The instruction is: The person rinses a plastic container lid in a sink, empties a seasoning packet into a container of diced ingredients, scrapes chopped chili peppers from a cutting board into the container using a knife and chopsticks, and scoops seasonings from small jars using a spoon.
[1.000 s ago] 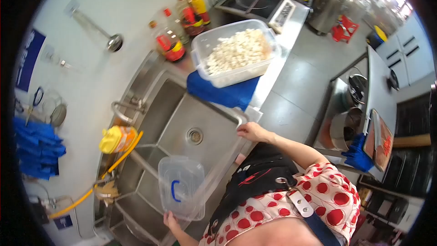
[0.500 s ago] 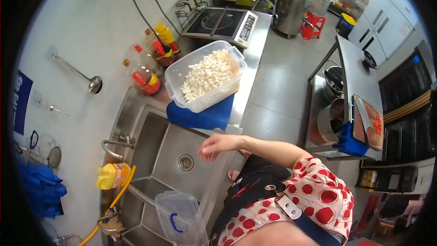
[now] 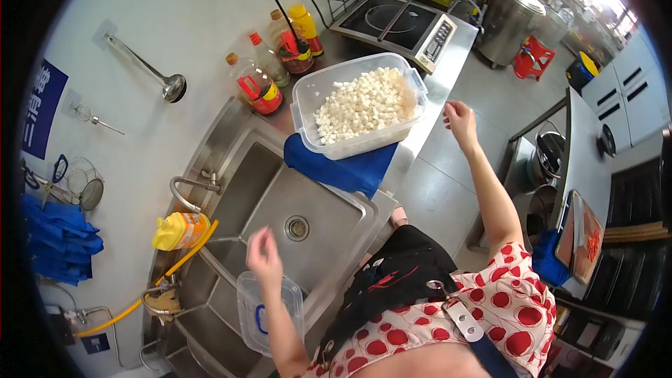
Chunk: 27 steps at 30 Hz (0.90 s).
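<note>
A clear plastic tub (image 3: 364,108) of white cubes stands on a blue cloth (image 3: 343,168) on the counter beside the sink. My right hand (image 3: 460,122) hangs just right of the tub, touching nothing, its fingers curled together; whether they hold anything is too small to tell. Above the sink divider is my left hand (image 3: 264,255), blurred, its fingers bunched. Below it a clear lid (image 3: 280,301) with a blue handle lies over the sink, partly hidden by my left forearm, and the hand does not grip it.
Sauce bottles (image 3: 255,84) and an induction cooker (image 3: 402,24) stand along the counter. A faucet (image 3: 192,185) and a yellow jug (image 3: 180,231) are at the sink's wall side. To the right, a steel table (image 3: 581,126) bears a cutting board (image 3: 588,234) with a knife and red pieces.
My left hand has let go of the lid and risen over the sink. My right hand has moved from above the basin to the right side of the tub. The view has shifted.
</note>
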Each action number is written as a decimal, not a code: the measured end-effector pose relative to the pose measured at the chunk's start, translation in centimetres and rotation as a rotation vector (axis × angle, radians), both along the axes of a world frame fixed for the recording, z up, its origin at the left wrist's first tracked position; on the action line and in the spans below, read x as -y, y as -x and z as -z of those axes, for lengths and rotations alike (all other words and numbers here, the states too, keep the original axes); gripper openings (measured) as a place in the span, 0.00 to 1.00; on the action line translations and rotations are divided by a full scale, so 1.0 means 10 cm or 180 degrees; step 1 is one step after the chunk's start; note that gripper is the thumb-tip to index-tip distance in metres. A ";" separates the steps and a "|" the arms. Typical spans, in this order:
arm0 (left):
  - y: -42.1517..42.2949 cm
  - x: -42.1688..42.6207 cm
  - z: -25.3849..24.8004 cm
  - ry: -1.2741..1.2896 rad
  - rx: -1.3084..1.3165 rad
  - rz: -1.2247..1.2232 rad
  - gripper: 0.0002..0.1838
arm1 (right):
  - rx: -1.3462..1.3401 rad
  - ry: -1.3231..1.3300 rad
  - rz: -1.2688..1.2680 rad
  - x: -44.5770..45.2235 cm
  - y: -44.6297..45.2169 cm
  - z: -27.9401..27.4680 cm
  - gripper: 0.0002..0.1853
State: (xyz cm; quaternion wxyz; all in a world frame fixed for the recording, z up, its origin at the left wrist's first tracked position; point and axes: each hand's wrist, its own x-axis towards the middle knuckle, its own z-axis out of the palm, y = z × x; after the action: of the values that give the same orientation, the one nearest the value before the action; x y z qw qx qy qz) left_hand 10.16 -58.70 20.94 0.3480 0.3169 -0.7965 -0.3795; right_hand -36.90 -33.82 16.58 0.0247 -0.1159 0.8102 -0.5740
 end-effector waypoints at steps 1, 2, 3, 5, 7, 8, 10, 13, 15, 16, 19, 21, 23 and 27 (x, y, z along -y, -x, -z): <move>0.37 0.07 -0.07 0.0061 -0.0022 0.0199 0.07 | 0.0059 0.0024 -0.0006 0.10 0.16 0.03 0.16; 0.73 0.15 -0.09 0.0089 -0.0094 0.0202 0.08 | 0.0083 0.0055 -0.0084 0.23 0.26 0.03 0.16; 1.06 0.28 -0.07 0.0123 -0.0156 0.0229 0.09 | 0.0300 -0.0127 -0.0186 0.35 0.33 0.03 0.19; 1.62 0.60 0.12 -0.0398 -0.0129 -0.0049 0.12 | 0.0436 -0.0490 -0.0512 0.52 0.55 0.16 0.25; 2.10 0.96 0.40 -0.0761 0.0060 -0.0224 0.14 | 0.0380 -0.0752 -0.0573 0.67 0.65 0.25 0.23; 2.25 1.06 0.47 -0.1154 0.0235 -0.0380 0.16 | 0.0406 -0.0674 -0.0427 0.71 0.67 0.26 0.25; 2.48 1.05 0.46 -0.1452 0.0301 -0.0186 0.18 | 0.0297 -0.0868 -0.0623 0.74 0.73 0.22 0.24; 2.69 0.92 0.46 -0.1554 0.0614 -0.0080 0.17 | 0.0291 -0.0965 -0.0750 0.82 0.79 0.23 0.22; 2.71 0.87 0.50 -0.1447 0.0452 -0.0464 0.11 | 0.0808 0.0022 -0.0701 0.88 0.79 0.32 0.19; 2.72 0.86 0.50 -0.1409 0.0347 -0.0481 0.08 | 0.0812 0.0017 -0.0720 0.90 0.79 0.34 0.19; 2.58 0.97 0.74 -0.1151 0.0345 -0.0460 0.07 | 0.0801 0.0159 -0.0702 0.95 0.69 0.13 0.14; 2.42 0.86 0.67 -0.1490 0.0152 -0.0560 0.07 | 0.0542 0.0383 -0.0771 0.92 0.46 -0.18 0.16; 2.34 0.77 0.59 -0.1864 -0.0076 -0.0633 0.07 | -0.0125 0.0005 -0.0844 0.87 0.11 -0.56 0.16; 2.47 0.62 0.29 -0.1518 -0.0115 -0.0231 0.07 | 0.0617 0.0629 -0.0633 0.58 0.36 -0.68 0.17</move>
State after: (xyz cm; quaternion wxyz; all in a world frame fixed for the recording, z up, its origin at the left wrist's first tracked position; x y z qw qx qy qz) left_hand -14.54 -64.93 18.05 0.2910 0.4116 -0.6661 -0.5497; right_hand -40.51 -39.59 23.33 0.1478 -0.1414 0.7282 -0.6542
